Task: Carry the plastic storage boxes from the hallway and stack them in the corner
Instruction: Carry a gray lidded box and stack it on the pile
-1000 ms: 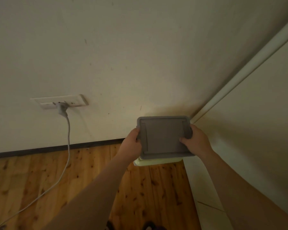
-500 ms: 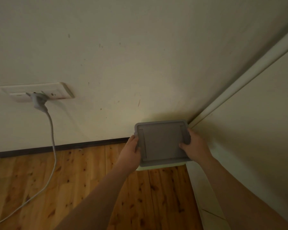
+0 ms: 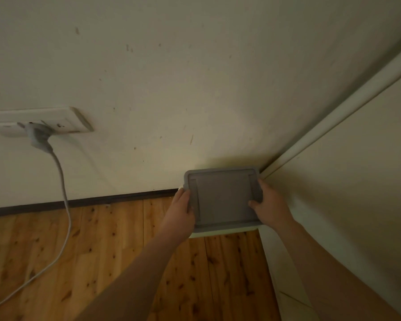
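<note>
A plastic storage box with a grey lid (image 3: pixel 222 198) is held low in the room's corner, its back edge close to the wall. A pale box body (image 3: pixel 218 233) shows just under the lid's front edge. My left hand (image 3: pixel 180 210) grips the box's left side. My right hand (image 3: pixel 267 203) grips the right side, thumb on the lid. What lies beneath the box is hidden.
The cream wall (image 3: pixel 171 89) meets a pale panel (image 3: pixel 345 181) at the corner on the right. A wall socket (image 3: pixel 39 122) holds a grey plug whose cable (image 3: pixel 63 193) trails down over the wooden floor (image 3: pixel 79 262). A dark skirting strip (image 3: pixel 90 201) runs along the wall's foot.
I have moved closer and the box has gone further into the corner, nearer the wall. Both hands keep the same grip on its sides.
</note>
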Tool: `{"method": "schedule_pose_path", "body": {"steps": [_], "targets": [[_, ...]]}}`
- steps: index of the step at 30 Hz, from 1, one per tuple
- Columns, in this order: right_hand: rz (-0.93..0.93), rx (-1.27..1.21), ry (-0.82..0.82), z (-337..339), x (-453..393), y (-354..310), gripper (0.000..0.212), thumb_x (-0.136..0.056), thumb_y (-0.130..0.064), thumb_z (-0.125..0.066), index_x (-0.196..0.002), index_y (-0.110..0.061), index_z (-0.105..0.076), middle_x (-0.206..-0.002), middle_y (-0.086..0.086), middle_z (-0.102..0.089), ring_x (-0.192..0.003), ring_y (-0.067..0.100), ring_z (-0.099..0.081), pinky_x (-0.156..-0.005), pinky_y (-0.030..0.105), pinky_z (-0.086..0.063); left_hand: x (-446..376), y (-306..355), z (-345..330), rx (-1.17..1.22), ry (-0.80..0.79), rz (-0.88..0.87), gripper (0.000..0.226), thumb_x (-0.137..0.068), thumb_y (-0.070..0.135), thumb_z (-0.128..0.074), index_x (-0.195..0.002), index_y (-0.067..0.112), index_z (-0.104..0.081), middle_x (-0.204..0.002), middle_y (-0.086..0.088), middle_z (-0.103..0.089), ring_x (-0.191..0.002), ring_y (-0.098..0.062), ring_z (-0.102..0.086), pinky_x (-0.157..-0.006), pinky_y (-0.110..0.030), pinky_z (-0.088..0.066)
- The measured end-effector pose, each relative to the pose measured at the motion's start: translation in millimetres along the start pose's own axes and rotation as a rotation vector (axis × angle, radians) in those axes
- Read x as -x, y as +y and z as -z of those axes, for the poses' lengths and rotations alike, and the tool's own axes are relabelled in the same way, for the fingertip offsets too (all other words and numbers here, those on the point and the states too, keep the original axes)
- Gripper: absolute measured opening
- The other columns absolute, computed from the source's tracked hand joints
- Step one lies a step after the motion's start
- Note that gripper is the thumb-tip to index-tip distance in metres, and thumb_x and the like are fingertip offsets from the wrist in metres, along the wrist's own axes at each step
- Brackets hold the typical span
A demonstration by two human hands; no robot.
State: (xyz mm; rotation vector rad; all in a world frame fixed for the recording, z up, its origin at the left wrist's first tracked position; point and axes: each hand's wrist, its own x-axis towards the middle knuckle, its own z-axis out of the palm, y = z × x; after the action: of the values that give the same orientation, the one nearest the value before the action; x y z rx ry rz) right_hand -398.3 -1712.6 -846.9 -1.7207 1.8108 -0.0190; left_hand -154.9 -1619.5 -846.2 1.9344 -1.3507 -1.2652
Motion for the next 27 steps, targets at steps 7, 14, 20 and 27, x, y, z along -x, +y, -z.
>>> {"method": "schedule_pose_path", "body": {"steps": [7, 14, 20, 27], "targets": [[0.004, 0.031, -0.037, 1, 3, 0, 0.082, -0.094, -0.031, -0.061, -0.157, -0.023, -0.009, -0.156, 0.010, -0.029, -0.135, 0.034, -0.041, -0.108, 0.046, -0.040, -3, 7, -2, -0.073, -0.024, 0.010, 0.056, -0.098, 0.011, -0.045, -0.150, 0.021, -0.027, -0.149, 0.005, -0.028, -0.129, -0.016, -0.041, -0.102, -0.035, -0.047], [0.027, 0.073, -0.113, 6, 5, -4, 0.081, -0.096, -0.029, -0.058, -0.157, -0.021, -0.005, -0.162, 0.007, -0.016, -0.140, 0.032, -0.034, -0.112, 0.041, -0.034, -1, 11, 2, -0.054, -0.058, 0.035, 0.059, -0.098, 0.010, -0.046, -0.150, 0.022, -0.023, -0.145, 0.004, -0.031, -0.122, -0.012, -0.040, -0.103, -0.037, -0.047], [0.055, 0.118, -0.134, 0, 11, -14, 0.087, -0.096, -0.033, -0.057, -0.157, -0.021, 0.004, -0.164, 0.004, -0.001, -0.142, 0.032, -0.031, -0.113, 0.042, -0.034, 4, 6, 5, -0.103, -0.034, 0.047, 0.066, -0.098, 0.011, -0.045, -0.154, 0.024, -0.014, -0.151, 0.003, -0.025, -0.128, -0.017, -0.040, -0.100, -0.033, -0.048], [0.056, 0.181, -0.156, 9, 12, -11, 0.087, -0.096, -0.037, -0.056, -0.157, -0.020, 0.004, -0.160, 0.010, -0.015, -0.135, 0.034, -0.040, -0.107, 0.042, -0.041, 6, 13, -1, -0.115, -0.068, 0.053, 0.069, -0.097, 0.010, -0.049, -0.154, 0.019, -0.011, -0.152, 0.001, -0.020, -0.129, -0.019, -0.038, -0.099, -0.029, -0.046]]}}
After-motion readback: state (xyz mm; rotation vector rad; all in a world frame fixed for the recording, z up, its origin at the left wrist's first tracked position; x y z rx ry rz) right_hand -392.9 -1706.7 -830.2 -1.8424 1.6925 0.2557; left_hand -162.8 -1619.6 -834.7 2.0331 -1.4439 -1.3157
